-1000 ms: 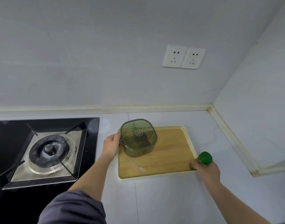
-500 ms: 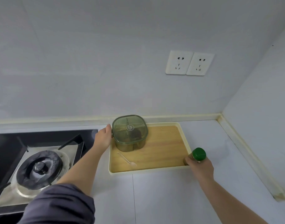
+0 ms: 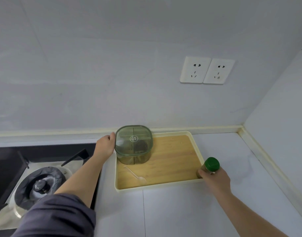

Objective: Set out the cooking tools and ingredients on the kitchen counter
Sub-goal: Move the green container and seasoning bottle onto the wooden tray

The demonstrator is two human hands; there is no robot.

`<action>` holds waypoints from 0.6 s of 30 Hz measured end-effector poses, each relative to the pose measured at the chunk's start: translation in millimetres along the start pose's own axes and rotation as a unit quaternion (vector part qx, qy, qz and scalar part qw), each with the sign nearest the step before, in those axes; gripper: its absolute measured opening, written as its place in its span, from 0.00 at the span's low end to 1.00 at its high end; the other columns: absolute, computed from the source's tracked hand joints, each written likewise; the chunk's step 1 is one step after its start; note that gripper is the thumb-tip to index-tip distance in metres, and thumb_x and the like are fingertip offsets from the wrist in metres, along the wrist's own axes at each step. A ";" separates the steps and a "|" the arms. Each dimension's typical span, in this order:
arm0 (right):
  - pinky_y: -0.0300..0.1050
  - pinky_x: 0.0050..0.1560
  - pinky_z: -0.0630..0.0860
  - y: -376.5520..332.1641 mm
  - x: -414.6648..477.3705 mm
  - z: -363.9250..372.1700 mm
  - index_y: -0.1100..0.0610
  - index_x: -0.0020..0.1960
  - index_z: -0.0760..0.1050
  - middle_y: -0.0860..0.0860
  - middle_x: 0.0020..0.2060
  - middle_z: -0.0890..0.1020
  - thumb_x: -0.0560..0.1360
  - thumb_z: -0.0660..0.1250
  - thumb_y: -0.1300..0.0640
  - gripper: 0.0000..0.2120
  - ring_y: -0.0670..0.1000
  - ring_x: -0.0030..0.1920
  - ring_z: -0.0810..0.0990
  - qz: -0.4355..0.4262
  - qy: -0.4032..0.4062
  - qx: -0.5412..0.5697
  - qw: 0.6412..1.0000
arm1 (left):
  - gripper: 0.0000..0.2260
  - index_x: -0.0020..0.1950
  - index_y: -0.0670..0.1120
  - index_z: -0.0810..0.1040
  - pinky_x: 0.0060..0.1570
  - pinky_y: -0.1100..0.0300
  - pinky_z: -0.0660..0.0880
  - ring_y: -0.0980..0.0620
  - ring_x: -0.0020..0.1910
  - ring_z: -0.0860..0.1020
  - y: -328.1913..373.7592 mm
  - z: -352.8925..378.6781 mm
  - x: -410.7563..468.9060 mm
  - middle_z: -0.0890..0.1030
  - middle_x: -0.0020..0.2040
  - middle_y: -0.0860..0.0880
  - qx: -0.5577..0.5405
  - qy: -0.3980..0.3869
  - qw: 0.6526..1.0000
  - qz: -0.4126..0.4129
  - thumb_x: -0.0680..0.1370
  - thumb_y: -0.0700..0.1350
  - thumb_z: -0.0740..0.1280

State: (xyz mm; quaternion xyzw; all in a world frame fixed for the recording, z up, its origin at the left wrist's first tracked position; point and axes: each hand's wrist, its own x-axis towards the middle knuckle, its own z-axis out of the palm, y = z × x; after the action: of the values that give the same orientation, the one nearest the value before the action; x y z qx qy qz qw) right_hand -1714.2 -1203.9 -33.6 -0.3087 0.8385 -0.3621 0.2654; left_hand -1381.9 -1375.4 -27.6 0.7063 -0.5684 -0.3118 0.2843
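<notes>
Both hands gripping: left hand clasping green box on tray's far-left corner, right hand wrapping jar at tray's near-right edge.

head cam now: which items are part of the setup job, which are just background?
In play:
- left hand on green seasoning box
- right hand gripping green-capped jar
- wooden tray
- clear plastic spoon

Background:
- gas burner
- wall sockets
</notes>
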 end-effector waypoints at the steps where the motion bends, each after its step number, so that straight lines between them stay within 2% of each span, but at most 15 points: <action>1: 0.44 0.44 0.69 -0.1 -0.8 -0.7 0.56 0.44 0.74 0.49 0.38 0.77 0.69 0.74 0.58 0.09 0.53 0.43 0.76 -0.001 -0.002 -0.002 1.000 | 0.17 0.36 0.42 0.64 0.34 0.54 0.62 0.45 0.37 0.68 1.2 -0.3 -1.3 0.69 0.34 0.46 -0.013 0.018 1.000 -0.004 0.81 0.50 0.54; 3: 0.43 0.45 0.69 0.3 -2.1 -2.6 0.56 0.46 0.74 0.49 0.38 0.77 0.68 0.74 0.58 0.10 0.53 0.44 0.76 -0.001 -0.005 -0.004 1.000 | 0.13 0.48 0.40 0.71 0.40 0.54 0.68 0.44 0.45 0.74 4.0 -2.6 -6.2 0.74 0.45 0.46 -0.007 0.066 0.998 0.019 0.80 0.49 0.58; 5: 0.43 0.44 0.68 -0.4 -3.1 -4.4 0.57 0.46 0.75 0.49 0.38 0.77 0.68 0.74 0.58 0.10 0.54 0.44 0.76 0.005 -0.005 -0.006 1.000 | 0.16 0.59 0.40 0.72 0.50 0.52 0.72 0.45 0.54 0.74 6.6 -5.6 -15.5 0.73 0.56 0.45 0.065 0.089 0.985 0.130 0.79 0.50 0.61; 7: 0.42 0.41 0.68 -2.7 -4.9 -5.2 0.57 0.45 0.75 0.49 0.37 0.77 0.69 0.74 0.59 0.09 0.54 0.43 0.76 0.006 -0.006 -0.007 1.000 | 0.21 0.64 0.43 0.71 0.60 0.48 0.71 0.44 0.61 0.72 8.7 -5.7 -28.4 0.73 0.63 0.44 0.149 0.054 0.942 0.296 0.77 0.55 0.60; 9: 0.41 0.35 0.67 -6.1 -5.1 -4.3 0.57 0.43 0.74 0.49 0.35 0.76 0.69 0.73 0.60 0.08 0.52 0.39 0.75 0.005 -0.003 -0.013 1.000 | 0.26 0.69 0.50 0.66 0.67 0.40 0.64 0.41 0.69 0.67 12.4 0.9 -41.2 0.69 0.70 0.43 0.264 0.009 0.875 0.405 0.74 0.60 0.59; 11: 0.39 0.33 0.66 -9.2 -4.3 -3.4 0.57 0.39 0.72 0.50 0.33 0.76 0.69 0.72 0.61 0.08 0.49 0.35 0.73 0.003 0.001 -0.024 1.000 | 0.30 0.74 0.57 0.58 0.69 0.35 0.57 0.37 0.75 0.58 23.1 12.5 -50.6 0.60 0.76 0.43 0.382 -0.037 0.814 0.436 0.74 0.60 0.62; 13: 0.39 0.32 0.66 -10.4 -2.7 -1.8 0.57 0.38 0.72 0.51 0.32 0.75 0.69 0.72 0.61 0.08 0.48 0.34 0.73 0.006 0.004 -0.037 0.999 | 0.31 0.76 0.60 0.51 0.70 0.32 0.51 0.37 0.77 0.47 35.7 26.0 -55.1 0.47 0.79 0.45 0.453 -0.078 0.778 0.429 0.77 0.57 0.62; 15: 0.39 0.31 0.65 -10.1 -1.7 -0.2 0.57 0.36 0.71 0.51 0.32 0.75 0.69 0.72 0.61 0.09 0.48 0.34 0.73 0.012 0.008 -0.044 0.999 | 0.30 0.77 0.60 0.47 0.69 0.30 0.51 0.37 0.77 0.42 44.8 35.1 -54.4 0.40 0.79 0.45 0.495 -0.097 0.761 0.409 0.79 0.56 0.60; 18: 0.39 0.31 0.64 -8.0 -0.2 1.5 0.58 0.35 0.71 0.52 0.31 0.75 0.68 0.72 0.61 0.10 0.48 0.34 0.73 0.010 0.014 -0.049 0.999 | 0.28 0.76 0.61 0.47 0.67 0.29 0.54 0.36 0.76 0.44 45.2 42.0 -49.4 0.43 0.79 0.44 0.508 -0.111 0.766 0.377 0.80 0.57 0.58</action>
State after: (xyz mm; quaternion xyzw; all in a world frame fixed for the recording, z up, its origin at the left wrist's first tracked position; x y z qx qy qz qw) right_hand -1710.4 -1208.8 -28.3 -0.3079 0.8619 -0.3223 0.2418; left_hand -1450.2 -1337.6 -14.6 0.4369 -0.8919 0.0792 -0.0865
